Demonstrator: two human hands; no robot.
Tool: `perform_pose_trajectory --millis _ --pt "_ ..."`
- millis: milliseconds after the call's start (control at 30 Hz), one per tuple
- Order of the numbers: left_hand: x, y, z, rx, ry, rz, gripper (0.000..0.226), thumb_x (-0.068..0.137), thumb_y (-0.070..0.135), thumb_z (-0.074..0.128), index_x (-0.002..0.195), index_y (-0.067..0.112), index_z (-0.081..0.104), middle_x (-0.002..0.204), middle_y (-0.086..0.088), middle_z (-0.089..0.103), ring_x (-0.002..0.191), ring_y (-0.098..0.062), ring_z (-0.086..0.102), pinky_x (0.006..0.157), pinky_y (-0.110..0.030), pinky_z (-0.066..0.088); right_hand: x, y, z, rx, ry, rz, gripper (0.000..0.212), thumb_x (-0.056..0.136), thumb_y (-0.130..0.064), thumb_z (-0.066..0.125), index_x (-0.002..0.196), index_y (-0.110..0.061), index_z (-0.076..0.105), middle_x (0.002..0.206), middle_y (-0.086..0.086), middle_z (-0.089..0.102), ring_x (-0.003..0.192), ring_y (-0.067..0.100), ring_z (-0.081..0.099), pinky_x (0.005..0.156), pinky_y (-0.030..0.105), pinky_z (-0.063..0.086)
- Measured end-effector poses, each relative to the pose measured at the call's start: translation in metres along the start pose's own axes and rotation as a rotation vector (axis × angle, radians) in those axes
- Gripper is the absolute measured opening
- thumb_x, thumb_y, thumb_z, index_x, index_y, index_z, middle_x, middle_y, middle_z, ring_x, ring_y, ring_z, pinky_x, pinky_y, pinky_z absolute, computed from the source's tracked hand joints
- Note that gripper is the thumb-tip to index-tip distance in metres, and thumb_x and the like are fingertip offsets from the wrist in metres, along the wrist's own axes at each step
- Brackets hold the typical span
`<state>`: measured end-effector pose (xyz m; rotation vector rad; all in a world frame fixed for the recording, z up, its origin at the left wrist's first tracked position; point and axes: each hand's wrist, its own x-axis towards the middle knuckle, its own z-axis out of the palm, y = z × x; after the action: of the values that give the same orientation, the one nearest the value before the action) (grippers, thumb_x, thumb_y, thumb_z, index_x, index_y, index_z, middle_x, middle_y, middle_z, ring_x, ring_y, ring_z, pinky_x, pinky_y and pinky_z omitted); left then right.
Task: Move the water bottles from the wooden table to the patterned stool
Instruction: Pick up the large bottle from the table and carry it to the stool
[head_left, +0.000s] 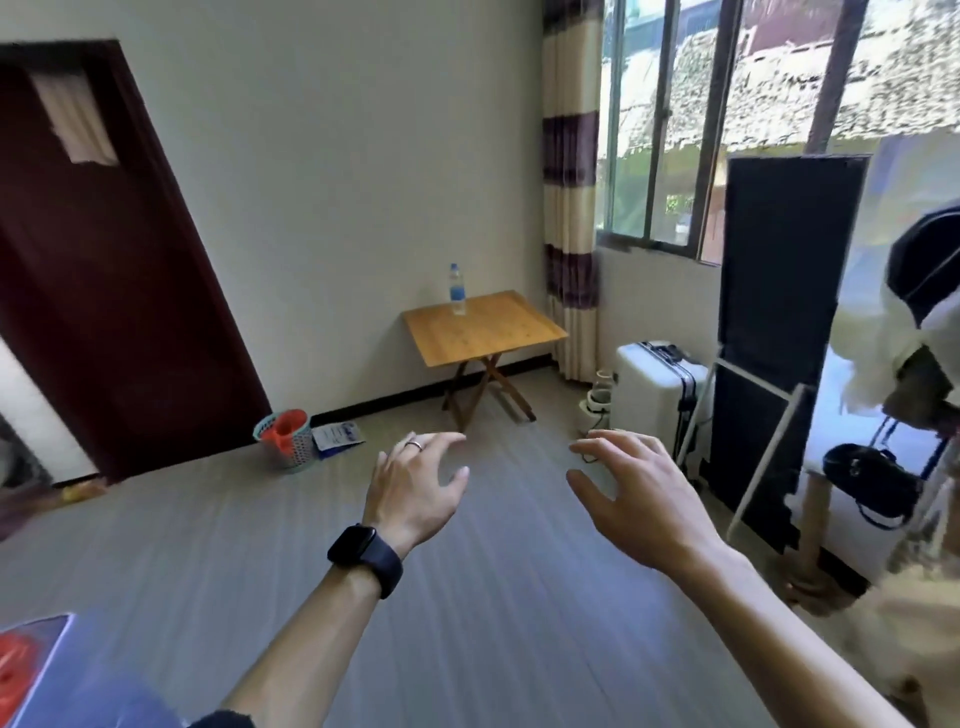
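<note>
- now, on my feed, both bare hands hover palms down over the grey floor, well apart from the wooden table.
- left hand: fingers spread and slightly bent, holding nothing; a ring sits on one finger and a black watch on the wrist.
- right hand: fingers fanned apart and loosely bent, thumb out, also holding nothing.
- one water bottle stands upright on the table, at its far edge along the wall, close to the left corner; it is clear with a blue label.
- the table is a folding one with crossed legs, near the white wall and beside a striped curtain.
- left of the table, on the floor by the wall, i see a woven basket with something orange in it, and a printed sheet just beside it.
- right of the table, a white suitcase stands upright, next to a tall black panel.
- a dark red door takes up the left side.
- at the lower left edge of the view a blurred red and blue shape shows; i cannot tell what it is.
</note>
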<state>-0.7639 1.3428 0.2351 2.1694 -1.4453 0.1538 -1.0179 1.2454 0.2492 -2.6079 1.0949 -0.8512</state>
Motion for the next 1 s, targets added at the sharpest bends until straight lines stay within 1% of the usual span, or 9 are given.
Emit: perform_pose_trajectory --millis 200,300,400,500,600,700,800,900,1000 --pt "0.13 -0.02 -0.007 0.017 0.126 -0.04 0.044 0.083 0.048 0.054 0.125 0.034 0.06 0.126 0.005 0.063 0.123 -0.022 0.054 0.101 -0.042 0.043 0.146 0.025 0.019 0.035 0.027 -0.076 0.04 0.092 -0.054 0.055 0.13 -0.041 0.057 0.138 -0.018 0.053 0.133 0.012 0.039 0.105 0.028 0.038" --pt "0.18 -0.036 -0.012 0.031 0.162 -0.079 0.041 0.088 0.043 0.059 0.127 0.034 0.059 0.129 0.005 0.062 0.123 -0.02 0.053 0.103 -0.038 0.04 0.21 0.029 0.033 0.048 0.031 -0.133 0.039 0.091 -0.052 0.057 0.129 -0.041 0.058 0.136 -0.019 0.054 0.131 0.013 0.041 0.102 0.025 0.038" --pt "0.218 -0.063 -0.017 0.026 0.223 -0.117 0.039 0.09 0.038 0.062 0.128 0.033 0.06 0.128 0.004 0.062 0.121 -0.02 0.054 0.102 -0.031 0.04 0.272 0.026 0.054 0.06 0.041 -0.184 0.038 0.091 -0.051 0.058 0.128 -0.041 0.057 0.134 -0.017 0.055 0.128 0.015 0.044 0.1 0.028 0.041" --pt "0.251 -0.109 -0.017 0.054 0.266 -0.149 0.038 0.088 0.039 0.064 0.125 0.033 0.062 0.124 0.006 0.063 0.117 -0.019 0.057 0.1 -0.031 0.039 0.331 0.017 0.086 0.051 0.033 -0.23 0.043 0.092 -0.053 0.058 0.132 -0.041 0.055 0.137 -0.016 0.053 0.131 0.014 0.041 0.102 0.028 0.04" --pt "0.292 -0.168 -0.017 0.086 0.289 -0.17 0.043 0.082 0.046 0.057 0.122 0.033 0.063 0.119 0.005 0.067 0.114 -0.02 0.06 0.099 -0.036 0.046 0.391 0.004 0.126 0.039 0.044 -0.246 0.046 0.092 -0.056 0.054 0.135 -0.039 0.054 0.141 -0.016 0.05 0.135 0.013 0.038 0.102 0.029 0.04" --pt "0.34 -0.222 -0.021 0.128 0.274 -0.182 0.045 0.083 0.047 0.056 0.126 0.034 0.061 0.124 0.003 0.065 0.117 -0.021 0.058 0.1 -0.04 0.045 0.451 -0.013 0.17 0.008 0.043 -0.27 0.045 0.094 -0.056 0.052 0.135 -0.038 0.054 0.142 -0.014 0.051 0.135 0.016 0.039 0.099 0.032 0.044" --pt "0.397 -0.268 -0.03 0.161 0.259 -0.155 0.044 0.086 0.046 0.058 0.128 0.034 0.06 0.128 0.003 0.064 0.122 -0.02 0.056 0.103 -0.038 0.043 0.516 -0.039 0.207 0.013 0.053 -0.265 0.044 0.094 -0.055 0.051 0.134 -0.038 0.054 0.142 -0.013 0.051 0.135 0.017 0.038 0.098 0.034 0.046" --pt "0.458 -0.316 -0.039 0.159 0.271 -0.133 0.049 0.082 0.051 0.051 0.127 0.034 0.06 0.127 0.003 0.064 0.12 -0.02 0.057 0.104 -0.039 0.044 0.579 -0.062 0.24 0.027 0.07 -0.242 0.043 0.094 -0.057 0.049 0.134 -0.039 0.054 0.142 -0.014 0.051 0.136 0.015 0.037 0.096 0.035 0.047" --pt "0.515 -0.366 -0.034 0.164 0.264 -0.126 0.044 0.086 0.047 0.056 0.127 0.033 0.06 0.126 0.002 0.065 0.121 -0.02 0.057 0.105 -0.039 0.043 0.633 -0.073 0.275 0.031 0.077 -0.216 0.043 0.094 -0.058 0.048 0.134 -0.04 0.053 0.143 -0.016 0.05 0.137 0.014 0.036 0.096 0.033 0.046"
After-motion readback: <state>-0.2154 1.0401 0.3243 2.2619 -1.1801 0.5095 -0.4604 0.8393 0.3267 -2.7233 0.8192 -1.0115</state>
